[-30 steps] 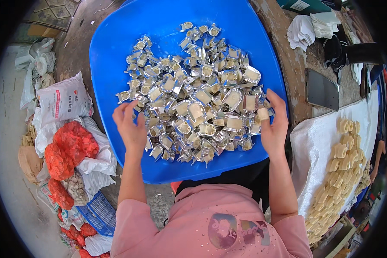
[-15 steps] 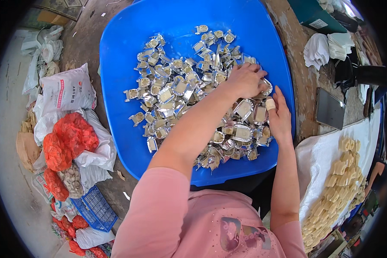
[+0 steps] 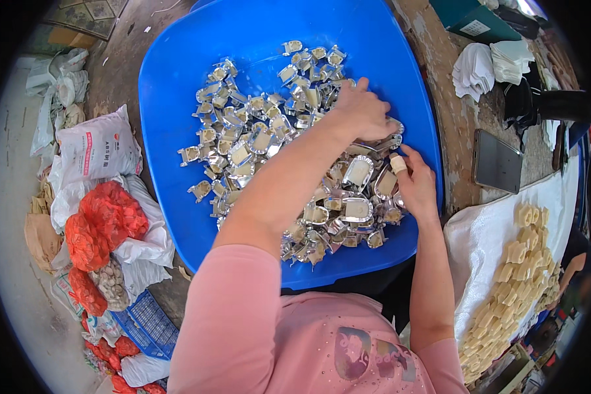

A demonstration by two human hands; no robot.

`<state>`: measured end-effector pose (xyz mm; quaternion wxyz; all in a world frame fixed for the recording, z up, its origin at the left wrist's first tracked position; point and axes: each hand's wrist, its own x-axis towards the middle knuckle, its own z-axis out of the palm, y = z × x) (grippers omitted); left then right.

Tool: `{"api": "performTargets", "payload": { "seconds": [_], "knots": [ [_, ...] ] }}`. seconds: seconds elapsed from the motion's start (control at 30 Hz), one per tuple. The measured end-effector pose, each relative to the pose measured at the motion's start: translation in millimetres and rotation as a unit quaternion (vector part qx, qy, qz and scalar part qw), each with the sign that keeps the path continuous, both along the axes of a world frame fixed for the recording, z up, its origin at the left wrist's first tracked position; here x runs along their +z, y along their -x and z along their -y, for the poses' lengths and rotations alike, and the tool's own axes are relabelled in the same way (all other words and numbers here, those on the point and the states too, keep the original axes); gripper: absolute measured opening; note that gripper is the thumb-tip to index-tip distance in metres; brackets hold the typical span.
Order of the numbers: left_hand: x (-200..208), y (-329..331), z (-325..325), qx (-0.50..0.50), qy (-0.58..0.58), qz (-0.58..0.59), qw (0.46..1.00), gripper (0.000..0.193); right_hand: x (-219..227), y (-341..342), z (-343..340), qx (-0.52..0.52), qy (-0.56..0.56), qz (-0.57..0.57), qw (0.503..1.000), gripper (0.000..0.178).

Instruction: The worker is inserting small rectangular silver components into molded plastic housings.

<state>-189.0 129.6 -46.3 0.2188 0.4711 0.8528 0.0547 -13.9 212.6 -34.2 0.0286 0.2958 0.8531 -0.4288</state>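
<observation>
A heap of small shiny silver pieces with cream-coloured centres [image 3: 262,141] lies in a big blue plastic tub [image 3: 177,52]. Reaching across from the lower left, my left hand [image 3: 362,113] is bent over the heap's right side, fingers apart and curled downward, some tips hidden. Just below its thumb side sits one silver piece [image 3: 393,140]. My right hand [image 3: 416,187] rests by the tub's right wall, thumb and forefinger apart beside the silver pieces; its thumb wears a pale wrap [image 3: 398,164]. I see no piece held firmly in either hand.
On the right, cream blocks [image 3: 505,289] are spread over a white sheet [image 3: 469,240]. A phone [image 3: 498,161], folded white cloths [image 3: 474,70] and a green box [image 3: 473,20] lie beyond. At left stand a white sack [image 3: 98,144], red bags [image 3: 105,223] and a blue crate [image 3: 148,325].
The whole view has shifted slightly, with the tub now further left. My left hand has moved a little up the heap, its fingers spread wider; my right hand stays by the right wall.
</observation>
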Motion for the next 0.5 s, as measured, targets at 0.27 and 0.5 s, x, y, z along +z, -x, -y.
{"api": "performTargets", "payload": {
  "seconds": [0.27,0.5],
  "knots": [
    [2,-13,44,-0.017,-0.068,-0.105,0.992,0.038,-10,-14,2,0.079,-0.055,-0.095,0.991,0.045],
    [31,-8,44,0.001,0.0,-0.133,0.991,0.032,-17,1,-3,0.048,0.042,-0.08,0.995,0.054]
  ]
}}
